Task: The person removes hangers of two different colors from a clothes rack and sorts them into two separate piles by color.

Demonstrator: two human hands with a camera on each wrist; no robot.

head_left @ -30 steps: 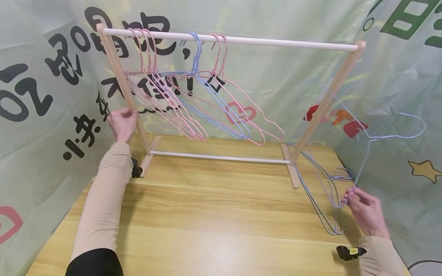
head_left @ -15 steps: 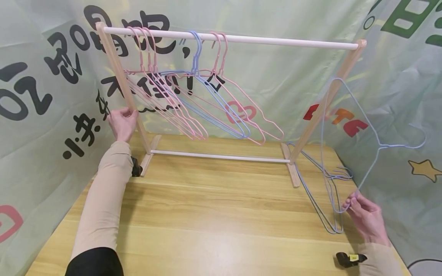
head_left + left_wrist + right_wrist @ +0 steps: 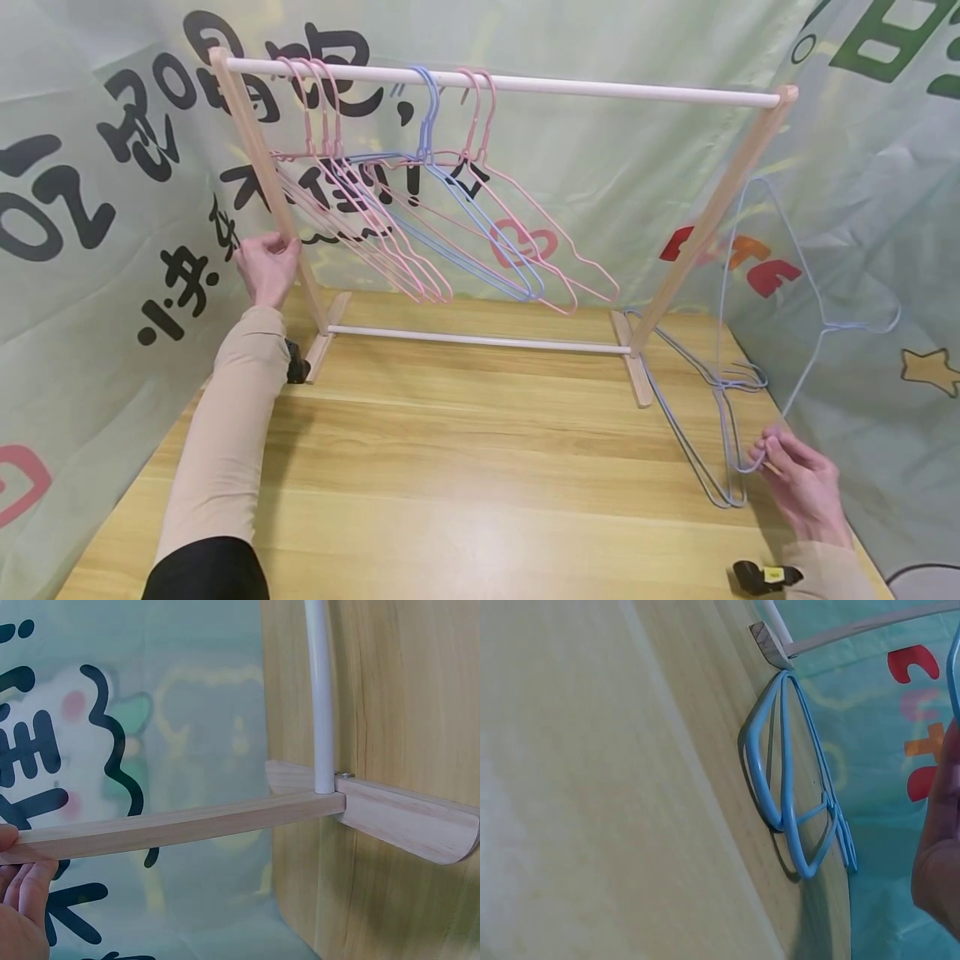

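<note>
My left hand grips the left wooden post of a clothes rack. In the left wrist view the thumb lies above this post and the fingers below. At the right, my right hand pinches one end of a blue wire hanger, raised off the table with its hook pointing right. More blue hangers lie on the table beneath it, beside the rack's right foot. Pink hangers and blue hangers hang from the white top rail. The right wrist view shows only part of the right hand.
The wooden table carries the rack, whose lower white bar joins two wooden feet. Printed cloth walls enclose the back and sides. The right post stands just left of the raised hanger.
My right hand has come slightly down and toward me. The hanger in it has turned, its outline opening to view and then lowering a little. The left hand stays on the post.
</note>
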